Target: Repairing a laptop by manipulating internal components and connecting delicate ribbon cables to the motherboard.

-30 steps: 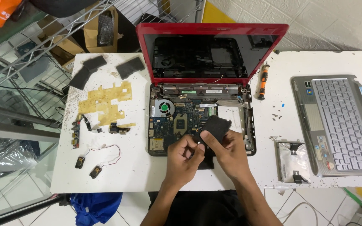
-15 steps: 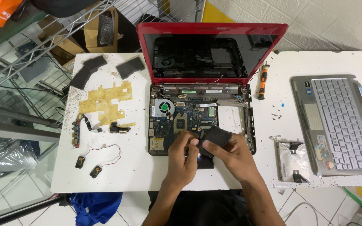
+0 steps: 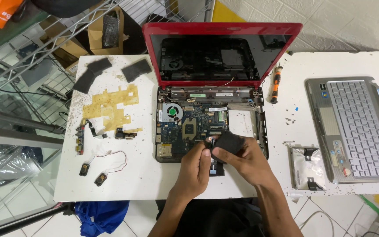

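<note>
A red laptop [image 3: 221, 30] lies open on the white table [image 3: 145, 175], its keyboard cover off and the blue motherboard [image 3: 189, 127] with a round fan exposed. My right hand [image 3: 244, 158] grips a flat black square part [image 3: 230, 141] over the laptop's front edge. My left hand [image 3: 197, 164] pinches the left edge of that same part with thumb and fingertips. Both hands sit close together at the near side of the open base.
A silver keyboard cover [image 3: 356, 127] lies at the right, a metal drive bracket [image 3: 307, 169] beside it. An orange-handled screwdriver [image 3: 276, 84] lies by the hinge. At left lie yellow film [image 3: 110, 105], two black pads [image 3: 110, 72], a small board [image 3: 80, 138] and wired speakers [image 3: 97, 171]. A wire rack stands at the left.
Both hands have moved the black part slightly down and right toward the laptop's front edge. The left fingers have shifted onto its left edge.
</note>
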